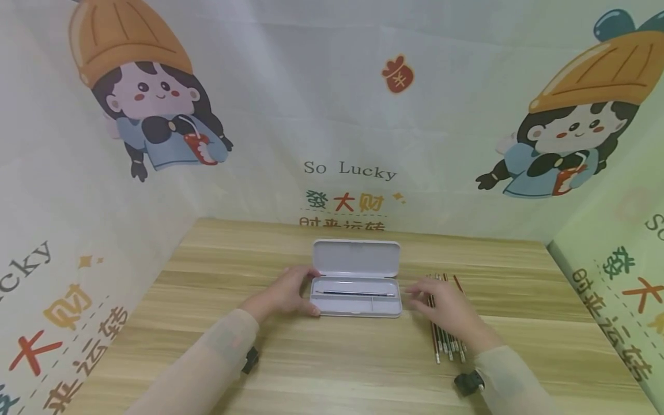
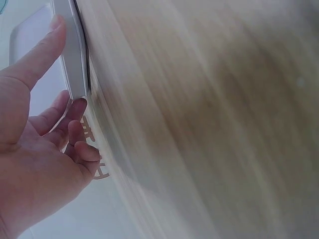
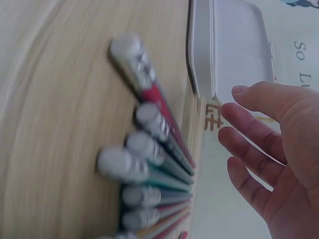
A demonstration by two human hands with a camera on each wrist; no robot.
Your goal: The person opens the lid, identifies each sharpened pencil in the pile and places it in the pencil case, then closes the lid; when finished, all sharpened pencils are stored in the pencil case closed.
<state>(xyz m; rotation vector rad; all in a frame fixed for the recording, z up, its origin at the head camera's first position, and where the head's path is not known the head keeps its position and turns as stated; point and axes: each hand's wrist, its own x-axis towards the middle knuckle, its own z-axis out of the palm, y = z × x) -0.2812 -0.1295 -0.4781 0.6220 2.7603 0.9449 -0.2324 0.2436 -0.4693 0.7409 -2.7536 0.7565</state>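
A white pencil case [image 1: 342,306] lies on the table with its lid [image 1: 356,258] raised at the back. One dark pencil [image 1: 355,293] lies lengthwise in its rear compartment. My left hand [image 1: 290,293] holds the case's left end, thumb at the front corner and fingers at the back; the left wrist view shows thumb and fingertips against the case wall [image 2: 75,55]. Just right of the case, my right hand [image 1: 441,300] hovers above a bunch of pencils [image 1: 446,340], its fingers loosely bent with nothing between them. White erasers [image 3: 124,164] tip the pencils' near ends.
The wood-grain table [image 1: 332,363] ends at a printed cloth backdrop [image 1: 290,115] behind and at both sides. Dark wrist devices sit on the left wrist [image 1: 251,360] and right wrist [image 1: 469,382].
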